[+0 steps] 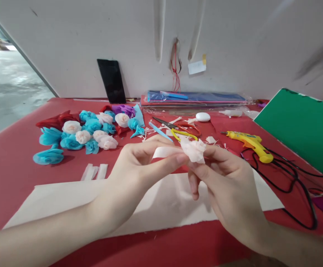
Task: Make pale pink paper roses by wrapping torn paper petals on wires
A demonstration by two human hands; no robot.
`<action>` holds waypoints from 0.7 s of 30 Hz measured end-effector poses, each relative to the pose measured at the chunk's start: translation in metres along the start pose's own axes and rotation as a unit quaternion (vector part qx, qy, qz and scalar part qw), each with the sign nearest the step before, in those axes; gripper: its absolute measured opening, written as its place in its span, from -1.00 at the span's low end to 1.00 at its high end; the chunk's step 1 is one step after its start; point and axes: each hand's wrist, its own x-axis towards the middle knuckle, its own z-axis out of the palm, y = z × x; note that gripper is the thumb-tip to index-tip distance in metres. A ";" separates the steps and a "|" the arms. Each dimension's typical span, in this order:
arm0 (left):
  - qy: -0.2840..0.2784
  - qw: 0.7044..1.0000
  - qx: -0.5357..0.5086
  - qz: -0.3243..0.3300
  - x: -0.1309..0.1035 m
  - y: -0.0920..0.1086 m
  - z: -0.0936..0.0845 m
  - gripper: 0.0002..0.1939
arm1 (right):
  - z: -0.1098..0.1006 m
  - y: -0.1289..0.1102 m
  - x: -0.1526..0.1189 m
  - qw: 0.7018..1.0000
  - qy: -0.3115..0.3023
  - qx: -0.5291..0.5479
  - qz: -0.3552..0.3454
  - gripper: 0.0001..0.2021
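Note:
Between my two hands is a pale pink paper flower, its ruffled petals facing up. My right hand pinches the base of it between thumb and fingers. With thumb and forefinger, my left hand grips a pale paper strip that runs to the flower. Beneath both hands a long cream paper sheet lies across the red table. Two short whitish strips rest beside my left wrist. The flower's underside is hidden by my fingers.
Blue, pink, red and purple paper flowers are heaped at left. Behind my hands lie scissors, a blue pen and paper scraps. A yellow glue gun with a black cord and a green board occupy the right.

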 end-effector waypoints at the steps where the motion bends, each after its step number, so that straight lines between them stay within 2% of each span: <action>1: -0.010 1.000 -0.012 -0.004 0.000 0.001 0.000 -0.81 | 0.000 0.000 0.000 1.000 0.000 -0.006 -0.003 -0.90; 5: -0.032 0.999 -0.035 0.003 0.002 0.002 0.000 -0.76 | -0.001 -0.002 -0.003 1.000 -0.010 0.001 -0.009 -0.88; 10: 0.043 0.996 0.063 0.047 0.005 0.004 0.003 -0.85 | 0.001 -0.005 -0.004 1.000 0.004 0.005 -0.011 -0.90; 13: 0.058 0.993 0.092 0.053 0.004 0.004 0.002 -0.88 | 0.000 -0.004 -0.005 1.000 0.007 -0.015 -0.013 -0.94; 15: 0.032 0.997 0.058 0.042 0.004 0.004 0.001 -0.88 | -0.001 -0.003 -0.005 0.999 0.008 -0.024 -0.023 -0.95; 19: -0.060 0.998 -0.016 0.025 0.004 0.006 0.001 -0.78 | -0.002 -0.002 -0.004 0.999 0.001 -0.027 -0.030 -0.93; 21: -0.074 0.997 -0.014 0.017 0.005 0.007 0.001 -0.74 | -0.002 -0.002 -0.003 0.999 0.008 -0.035 -0.033 -0.89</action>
